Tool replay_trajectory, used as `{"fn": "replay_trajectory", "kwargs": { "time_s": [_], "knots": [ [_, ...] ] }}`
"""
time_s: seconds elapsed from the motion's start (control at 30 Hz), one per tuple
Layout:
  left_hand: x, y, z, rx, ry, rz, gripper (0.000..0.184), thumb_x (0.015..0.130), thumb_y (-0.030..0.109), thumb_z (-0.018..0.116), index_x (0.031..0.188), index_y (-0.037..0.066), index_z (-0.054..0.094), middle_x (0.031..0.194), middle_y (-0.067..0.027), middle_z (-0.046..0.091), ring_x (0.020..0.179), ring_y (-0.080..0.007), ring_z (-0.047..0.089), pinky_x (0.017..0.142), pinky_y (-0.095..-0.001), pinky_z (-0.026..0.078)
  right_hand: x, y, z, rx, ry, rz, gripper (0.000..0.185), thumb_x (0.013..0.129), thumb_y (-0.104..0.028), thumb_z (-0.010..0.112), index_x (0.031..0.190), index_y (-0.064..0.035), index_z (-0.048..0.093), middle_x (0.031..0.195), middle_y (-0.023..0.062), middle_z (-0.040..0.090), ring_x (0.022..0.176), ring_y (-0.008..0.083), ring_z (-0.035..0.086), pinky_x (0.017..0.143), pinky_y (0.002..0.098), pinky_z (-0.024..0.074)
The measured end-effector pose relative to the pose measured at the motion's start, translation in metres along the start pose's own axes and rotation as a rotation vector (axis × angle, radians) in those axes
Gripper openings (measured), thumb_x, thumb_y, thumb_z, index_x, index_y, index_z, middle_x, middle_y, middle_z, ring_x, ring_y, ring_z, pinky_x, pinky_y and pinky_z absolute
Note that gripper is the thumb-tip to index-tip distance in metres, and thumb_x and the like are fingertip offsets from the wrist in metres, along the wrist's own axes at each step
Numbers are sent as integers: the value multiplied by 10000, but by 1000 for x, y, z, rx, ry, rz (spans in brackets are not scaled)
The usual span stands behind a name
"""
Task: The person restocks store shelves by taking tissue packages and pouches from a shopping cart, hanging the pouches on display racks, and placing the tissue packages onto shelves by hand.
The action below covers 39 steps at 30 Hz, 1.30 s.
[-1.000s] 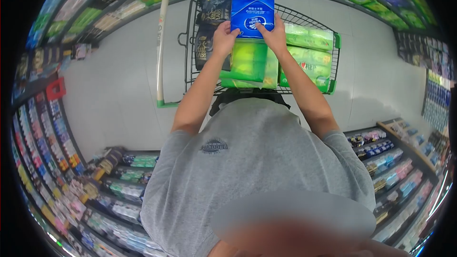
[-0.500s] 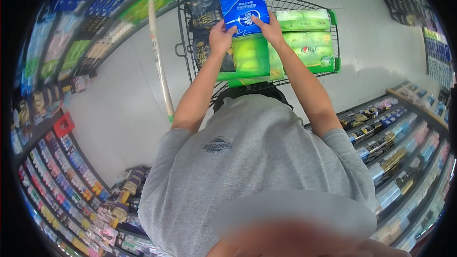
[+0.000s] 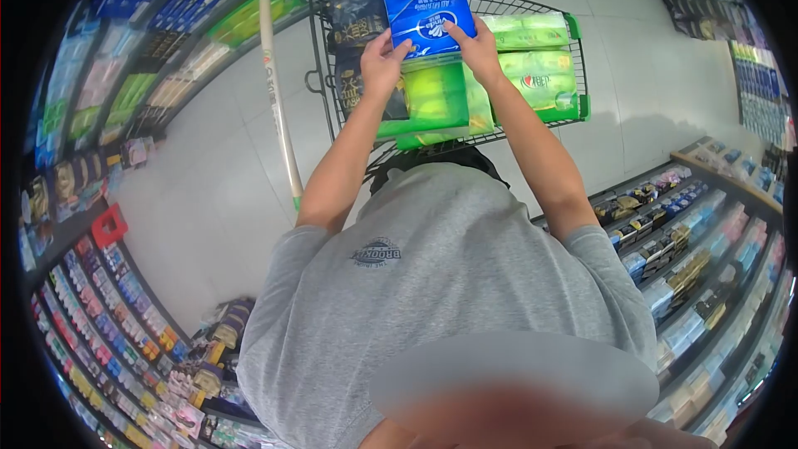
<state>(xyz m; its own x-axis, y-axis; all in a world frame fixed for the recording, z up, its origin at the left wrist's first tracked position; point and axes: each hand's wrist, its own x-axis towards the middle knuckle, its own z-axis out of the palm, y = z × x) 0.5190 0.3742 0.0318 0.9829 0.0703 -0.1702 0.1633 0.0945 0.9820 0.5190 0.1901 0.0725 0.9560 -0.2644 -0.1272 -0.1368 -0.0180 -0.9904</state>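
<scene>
A blue pack with white print [image 3: 427, 7] is held over the shopping cart. My left hand [image 3: 382, 65] grips its near left corner, and my right hand [image 3: 477, 48] holds the near right corner with the thumb on top. Beneath and around it in the cart lie black packs with gold print [image 3: 353, 21] on the left, a green pack [image 3: 434, 100] in the near middle, and light green packs [image 3: 540, 81] on the right. The pack hides part of the cart's far side.
The wire cart [image 3: 583, 75] has a long pale handle bar [image 3: 278, 96] at its left. Stocked shelves [image 3: 158, 41] curve along the far side and left. More shelves [image 3: 698, 258] stand at the near right. A red frame [image 3: 109, 225] juts out at the left.
Since the earliest frame, the cart and shelves have shifted and turned in view. Over the last half second the blue pack has tilted a little within both hands, which have kept their grip.
</scene>
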Motion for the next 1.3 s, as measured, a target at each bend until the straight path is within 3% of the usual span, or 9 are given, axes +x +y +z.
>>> {"fn": "replay_trajectory", "kwargs": {
  "time_s": [0.13, 0.27, 0.33, 0.5, 0.77, 0.87, 0.93, 1.03, 1.3],
  "knots": [
    [-14, 40, 5, -94, -56, 22, 514, 824, 74, 728, 1281, -59, 533, 1186, -163, 593, 1034, -193, 611, 860, -302, 512, -16, -26, -3, 125, 31, -12, 513, 846, -202, 724, 1214, 81, 505, 1041, 136, 657, 897, 159, 631, 791, 275, 510],
    [-32, 83, 10, -260, -220, 120, 538, 923, 84, 593, 1419, 15, 397, 1310, -113, 536, 1161, -188, 536, 927, -359, 476, -36, -52, -7, 223, 99, -45, 559, 844, -193, 728, 1260, 75, 467, 1053, 150, 639, 917, 163, 625, 788, 268, 508],
    [-44, 99, 9, -501, -324, -116, 551, 962, 140, 527, 1469, 86, 318, 1328, -113, 519, 1168, -245, 546, 946, -429, 484, -55, -71, -5, 203, 160, -105, 603, 826, -185, 747, 1279, 75, 446, 1053, 158, 625, 917, 173, 625, 777, 268, 513],
    [-68, 99, -3, -612, -404, -158, 576, 968, 177, 480, 1496, 151, 250, 1356, -116, 492, 1199, -309, 526, 962, -544, 461, -91, -92, -9, 223, 170, -114, 694, 770, -173, 791, 1298, 77, 418, 1063, 174, 605, 920, 200, 634, 773, 280, 524],
    [-120, 136, -37, -508, -406, -3, 639, 846, 66, 600, 1442, 58, 369, 1264, -103, 562, 1083, -198, 592, 829, -365, 532, -161, -104, -21, 262, 59, -77, 833, 734, -186, 820, 1345, 104, 332, 1133, 218, 575, 991, 225, 617, 835, 314, 508],
    [-148, 141, -53, -499, -417, 32, 644, 830, 39, 606, 1433, 45, 383, 1261, -106, 566, 1070, -184, 598, 817, -329, 532, -199, -113, -28, 334, -25, -42, 827, 755, -199, 805, 1365, 89, 328, 1203, 227, 536, 1034, 226, 598, 847, 324, 499],
    [-170, 146, -71, -492, -435, 31, 667, 801, 32, 623, 1426, 24, 392, 1268, -98, 565, 1093, -172, 578, 894, -296, 488, -217, -111, -29, 340, -24, -55, 818, 788, -252, 777, 1388, 68, 322, 1245, 211, 516, 1061, 217, 581, 856, 325, 485],
    [-214, 146, -100, -462, -432, 54, 706, 768, 82, 645, 1422, 2, 392, 1285, -103, 557, 1122, -181, 557, 942, -290, 449, -240, -105, -29, 436, -23, -29, 617, 893, -273, 654, 1365, 23, 389, 1102, 65, 600, 960, 134, 585, 814, 308, 455],
    [-311, 127, -193, -432, -382, 25, 646, 802, 223, 599, 1362, -56, 440, 1284, -136, 568, 1132, -200, 567, 969, -306, 430, -304, -82, -11, 684, -197, 48, 472, 941, -466, 524, 1203, -74, 540, 1128, 62, 611, 965, 167, 586, 796, 347, 468]
  ]
}}
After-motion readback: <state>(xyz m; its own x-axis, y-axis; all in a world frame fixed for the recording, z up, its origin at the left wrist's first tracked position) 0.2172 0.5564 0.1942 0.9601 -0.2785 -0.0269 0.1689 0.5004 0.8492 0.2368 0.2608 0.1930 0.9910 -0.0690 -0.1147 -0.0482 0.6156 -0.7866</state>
